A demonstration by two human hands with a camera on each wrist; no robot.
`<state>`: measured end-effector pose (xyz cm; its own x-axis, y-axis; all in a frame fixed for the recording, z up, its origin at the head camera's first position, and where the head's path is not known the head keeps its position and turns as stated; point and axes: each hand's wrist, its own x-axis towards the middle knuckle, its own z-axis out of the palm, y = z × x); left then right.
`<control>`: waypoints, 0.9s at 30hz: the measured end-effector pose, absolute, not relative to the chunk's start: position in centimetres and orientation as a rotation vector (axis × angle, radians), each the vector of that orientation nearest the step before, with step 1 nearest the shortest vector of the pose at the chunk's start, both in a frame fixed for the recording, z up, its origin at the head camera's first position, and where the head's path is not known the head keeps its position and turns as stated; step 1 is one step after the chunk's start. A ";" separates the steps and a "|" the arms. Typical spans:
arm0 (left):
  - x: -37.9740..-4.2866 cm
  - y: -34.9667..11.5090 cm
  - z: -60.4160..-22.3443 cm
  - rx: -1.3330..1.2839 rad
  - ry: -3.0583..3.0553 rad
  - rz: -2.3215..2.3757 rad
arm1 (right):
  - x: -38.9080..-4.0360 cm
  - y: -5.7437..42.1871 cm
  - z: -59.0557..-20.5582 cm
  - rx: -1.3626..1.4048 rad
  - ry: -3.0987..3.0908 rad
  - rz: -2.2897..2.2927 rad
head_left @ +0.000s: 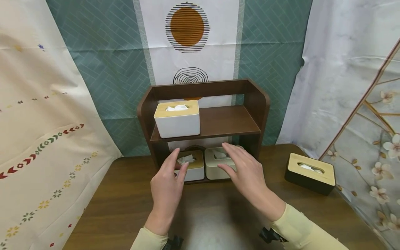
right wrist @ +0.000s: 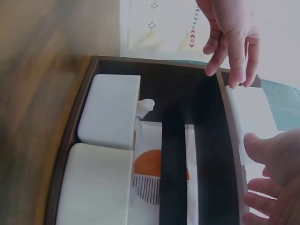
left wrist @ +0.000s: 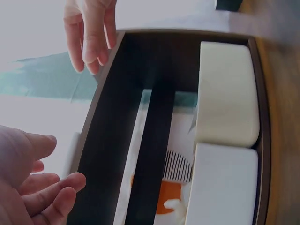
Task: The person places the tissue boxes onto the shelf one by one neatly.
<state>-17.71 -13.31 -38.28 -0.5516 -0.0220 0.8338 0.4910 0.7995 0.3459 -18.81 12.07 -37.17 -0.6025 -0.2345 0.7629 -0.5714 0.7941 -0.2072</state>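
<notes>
My left hand [head_left: 167,189] and right hand [head_left: 247,170] are raised in front of a dark brown two-tier shelf [head_left: 231,119], apart from each other with fingers relaxed and nothing held. Behind the left hand, on the lower tier, sits a white tissue box [head_left: 194,174] with a wood lid. Next to it stands a cream tissue box [head_left: 215,172], partly covered by the right hand in the head view. Another white tissue box [head_left: 178,125] with a wood lid occupies the left side of the upper tier. Both wrist views show empty palms, the left hand [left wrist: 37,187] and the right hand [right wrist: 276,173].
A black tissue box [head_left: 309,173] with a wood lid rests at the right of the brown table [head_left: 125,198]. Patterned cloth hangs behind the shelf and on both sides, including a floral curtain [head_left: 359,139] beside the black box.
</notes>
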 end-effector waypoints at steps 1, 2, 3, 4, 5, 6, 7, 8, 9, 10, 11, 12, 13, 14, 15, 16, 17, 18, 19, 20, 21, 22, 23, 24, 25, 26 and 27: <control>-17.6 -13.0 -38.4 -0.361 -2.066 -0.701 | -18.6 12.4 -37.3 0.592 -2.216 0.561; -17.6 -12.7 -38.5 -0.372 -2.073 -0.705 | -18.3 12.7 -37.5 0.587 -2.218 0.553; -17.5 -12.5 -38.6 -0.382 -2.079 -0.706 | -18.0 13.1 -37.6 0.582 -2.224 0.547; -17.4 -12.2 -38.7 -0.391 -2.086 -0.707 | -17.8 13.4 -37.8 0.575 -2.232 0.542; -17.4 -11.9 -38.8 -0.398 -2.091 -0.707 | -17.6 13.8 -38.0 0.571 -2.242 0.541; -17.3 -11.7 -38.9 -0.405 -2.097 -0.705 | -17.3 14.1 -38.2 0.568 -2.252 0.539; -17.2 -11.4 -39.0 -0.412 -2.100 -0.706 | -17.1 14.5 -38.4 0.563 -2.265 0.537; -17.1 -11.2 -39.1 -0.417 -2.104 -0.704 | -16.9 14.8 -38.6 0.558 -2.279 0.533; -17.0 -10.9 -39.2 -0.422 -2.107 -0.700 | -16.7 15.1 -38.8 0.554 -2.291 0.533; -16.9 -10.6 -39.4 -0.427 -2.112 -0.697 | -16.5 15.4 -39.0 0.551 -2.301 0.532; -16.8 -10.4 -39.5 -0.435 -2.117 -0.695 | -16.3 15.8 -39.2 0.549 -2.306 0.534; -16.7 -10.1 -39.7 -0.444 -2.124 -0.693 | -16.1 16.1 -39.4 0.544 -2.309 0.532; -16.6 -9.7 -39.8 -0.451 -2.132 -0.688 | -15.9 16.4 -39.6 0.536 -2.311 0.530; -16.6 -9.4 -40.0 -0.457 -2.142 -0.683 | -15.8 16.8 -39.7 0.527 -2.310 0.526; -16.5 -9.1 -40.1 -0.463 -2.152 -0.679 | -15.6 17.2 -39.8 0.519 -2.307 0.525; -16.5 -8.7 -40.2 -0.470 -2.161 -0.672 | -15.4 17.5 -39.9 0.512 -2.304 0.524; -16.5 -8.4 -40.3 -0.480 -2.168 -0.668 | -15.2 17.9 -39.9 0.502 -2.304 0.518; -16.5 -8.0 -40.4 -0.487 -2.174 -0.665 | -15.0 18.3 -39.9 0.491 -2.306 0.508; -16.5 -7.7 -40.5 -0.495 -2.178 -0.663 | -14.8 18.6 -40.0 0.480 -2.310 0.500; -16.5 -7.3 -40.6 -0.504 -2.180 -0.665 | -14.6 18.9 -40.0 0.468 -2.317 0.494; -16.5 -7.0 -40.7 -0.514 -2.181 -0.666 | -14.4 19.3 -40.0 0.457 -2.324 0.489; -16.5 -6.7 -40.8 -0.525 -2.181 -0.671 | -14.3 19.6 -40.1 0.444 -2.332 0.484; -16.5 -6.3 -40.9 -0.536 -2.182 -0.677 | -14.1 20.0 -40.1 0.429 -2.340 0.475; -16.4 -6.0 -41.0 -0.547 -2.183 -0.681 | -14.0 20.3 -40.2 0.415 -2.347 0.471; -16.4 -5.7 -41.2 -0.557 -2.186 -0.680 | -13.8 20.7 -40.3 0.399 -2.355 0.467; -16.4 -5.3 -41.3 -0.567 -2.189 -0.678 | -13.7 21.1 -40.3 0.383 -2.363 0.462; -16.4 -5.0 -41.4 -0.578 -2.194 -0.676 | -13.6 21.5 -40.4 0.370 -2.369 0.459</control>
